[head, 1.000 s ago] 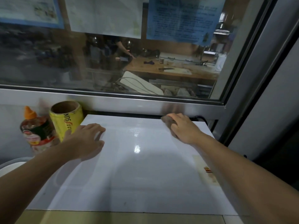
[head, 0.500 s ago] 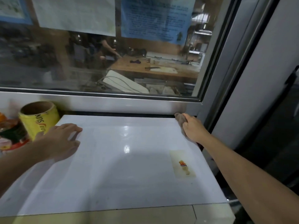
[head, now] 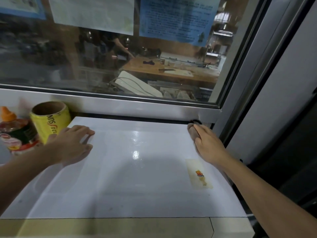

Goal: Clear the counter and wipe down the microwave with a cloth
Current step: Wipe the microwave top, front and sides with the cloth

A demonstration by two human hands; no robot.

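The white top of the microwave [head: 130, 177] fills the middle of the head view, glossy with a light reflection. My right hand [head: 208, 145] presses a brown cloth [head: 191, 129] onto the top's far right corner; most of the cloth is hidden under the palm. My left hand [head: 72, 144] lies flat with spread fingers on the top's far left part. A worn sticker [head: 199, 174] sits on the top near the right edge.
A yellow roll with a cardboard core [head: 50, 121] and a sauce bottle with an orange cap [head: 12, 129] stand left of the microwave. A metal window sill [head: 137, 105] runs behind it. A dark frame [head: 248, 83] rises at the right.
My right hand has slid the cloth rightward along the back edge to the far right corner. The left hand has stayed flat on the left side.
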